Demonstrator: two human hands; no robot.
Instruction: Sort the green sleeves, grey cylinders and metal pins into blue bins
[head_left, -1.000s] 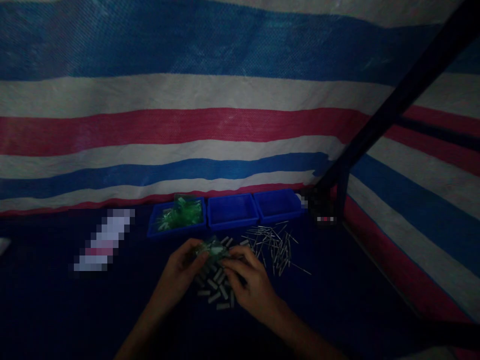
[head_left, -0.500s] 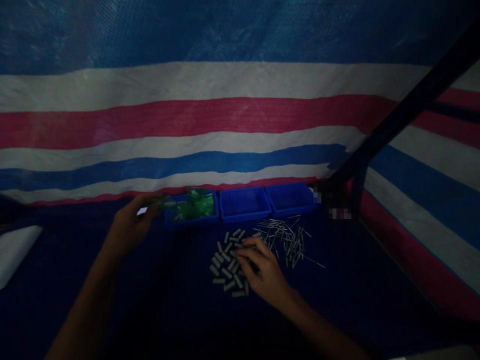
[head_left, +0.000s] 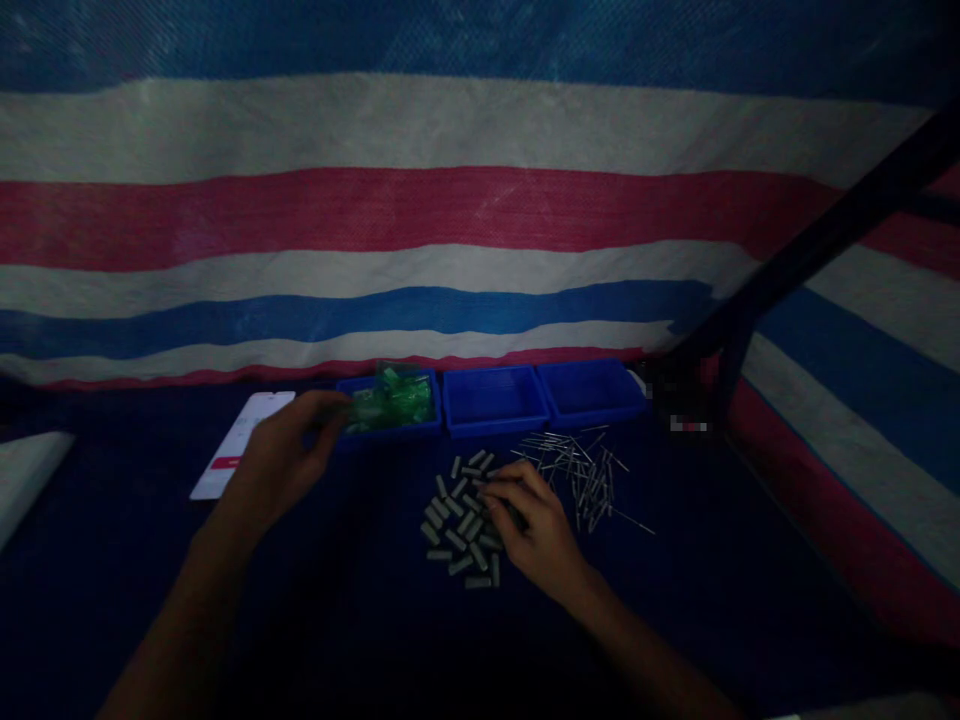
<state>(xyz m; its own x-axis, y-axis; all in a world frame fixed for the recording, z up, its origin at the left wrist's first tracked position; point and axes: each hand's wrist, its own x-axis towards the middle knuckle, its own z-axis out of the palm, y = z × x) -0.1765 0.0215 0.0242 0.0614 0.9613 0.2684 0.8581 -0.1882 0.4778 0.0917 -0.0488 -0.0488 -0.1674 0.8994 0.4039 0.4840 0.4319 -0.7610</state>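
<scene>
My left hand [head_left: 289, 455] hovers beside the left blue bin [head_left: 352, 437], its fingertips pinched near the pile of green translucent pieces [head_left: 391, 400] inside; whether it holds one is hidden in the dim light. My right hand [head_left: 529, 525] rests on the dark table, fingers curled and pinching at the heap of small grey cylinders [head_left: 459, 520]. A scatter of thin metal pins [head_left: 577, 470] lies just right of that hand.
Two more blue bins [head_left: 495, 400] [head_left: 591, 392] stand in a row against a striped red, white and blue tarp wall [head_left: 420, 210]. A white phone [head_left: 238, 455] lies to the left. A dark metal frame post [head_left: 817, 245] slants at the right. A white sheet edge [head_left: 26, 475] shows far left.
My left hand left the centre, reached out past the left bin, and now sits back beside its green pieces. My right hand stayed on the grey cylinders. The view shifted slightly.
</scene>
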